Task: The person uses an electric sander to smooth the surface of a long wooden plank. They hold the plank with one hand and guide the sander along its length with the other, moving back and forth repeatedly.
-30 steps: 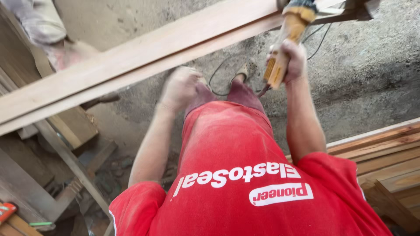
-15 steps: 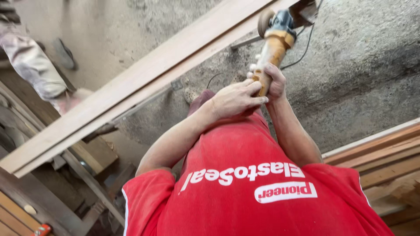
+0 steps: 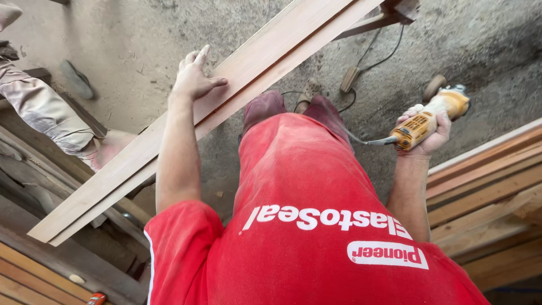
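Closest to the camera is the person's red shirt (image 3: 316, 226) with white lettering across it, filling the lower middle of the view. From it the two bare arms reach out and down.

The right hand (image 3: 424, 133) is held out to the side, its fingers (image 3: 415, 116) clenched around the yellow body of an angle grinder (image 3: 432, 116). The tool hangs in the air above the floor, well apart from the plank, its grey head pointing away from the body and its cord (image 3: 367, 141) trailing back toward the legs. Just beyond that arm, on the right edge, lies a stack of wooden boards (image 3: 485, 192).

The left hand (image 3: 195, 76) rests flat on the long wooden plank (image 3: 226, 107), fingers (image 3: 192, 59) released and spread, palm down on its upper face and thumb out along the wood, gripping nothing. The plank runs diagonally from lower left to upper right, raised above the floor, passing just in front of the person's knees.

Below the plank are the dark red trousers (image 3: 265, 107) and a dusty shoe (image 3: 309, 90) on the grey concrete floor (image 3: 130, 45). More cable (image 3: 384, 53) loops over the floor near a small block.

At the far left another person's leg (image 3: 48, 116) in light, dusty trousers stands beside dark timber, and a loose sandal (image 3: 76, 79) lies on the floor nearby.
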